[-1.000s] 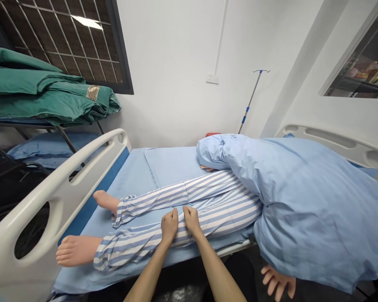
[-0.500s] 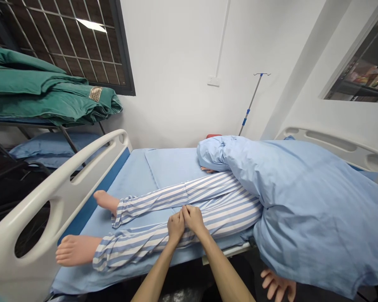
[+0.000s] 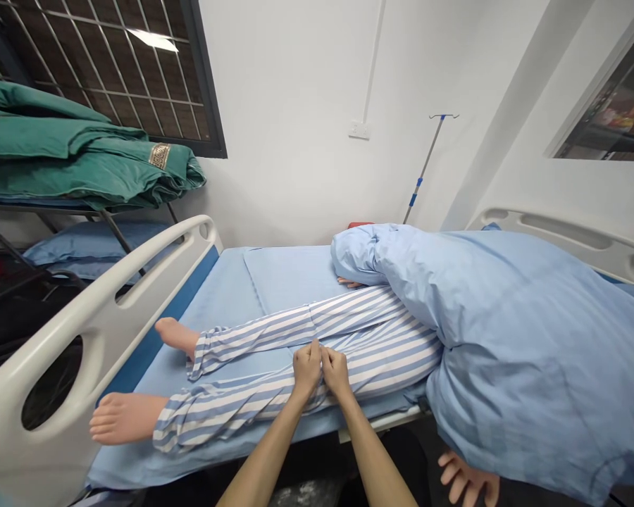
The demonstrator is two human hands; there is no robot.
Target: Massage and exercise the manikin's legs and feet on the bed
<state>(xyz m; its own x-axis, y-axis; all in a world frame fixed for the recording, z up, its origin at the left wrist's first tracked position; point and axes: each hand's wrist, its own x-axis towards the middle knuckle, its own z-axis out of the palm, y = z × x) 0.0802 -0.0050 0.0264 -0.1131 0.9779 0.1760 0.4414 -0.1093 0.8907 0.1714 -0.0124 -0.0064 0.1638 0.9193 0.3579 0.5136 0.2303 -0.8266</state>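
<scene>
The left hand (image 3: 306, 370) and right hand (image 3: 337, 372) lay narrow and side by side on the striped trousers (image 3: 232, 408) of a manikin, at the middle of the bed (image 3: 206, 317) – whether cloth was pinched could not be told. The thin cotton looked soft and easily gathered – the limb (image 3: 380, 355) inside heavier, best taken from beneath.

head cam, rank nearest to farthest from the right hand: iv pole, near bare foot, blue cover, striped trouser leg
From the right hand, in the head view:
1. Striped trouser leg, directly under the fingers
2. Blue cover, just to the hand's right on the bed
3. Near bare foot, out left by the bed rail
4. IV pole, beyond the bed by the wall
</scene>
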